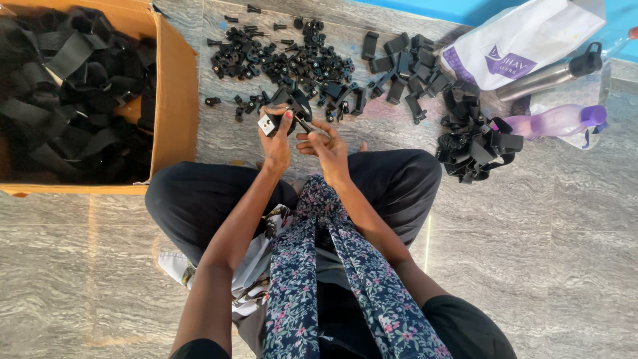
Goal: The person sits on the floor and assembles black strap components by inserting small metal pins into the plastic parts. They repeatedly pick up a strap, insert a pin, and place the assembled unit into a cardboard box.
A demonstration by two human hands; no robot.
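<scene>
Two hands work on a small black plastic part above the marble floor.

The left hand (276, 143) has its fingers closed around a black plastic part (282, 116) with a small white face, held just above the knees. The right hand (325, 147) pinches a thin tool (307, 125) whose tip touches that part. Just beyond lie a heap of small black pieces (286, 60) and some black clips (402, 63). A cardboard box (174, 93) of black straps stands at the left, a purple bottle (555, 121) at the right.

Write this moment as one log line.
left hand: holds black plastic part | right hand: thin tool at part | floor: loose black parts
</scene>
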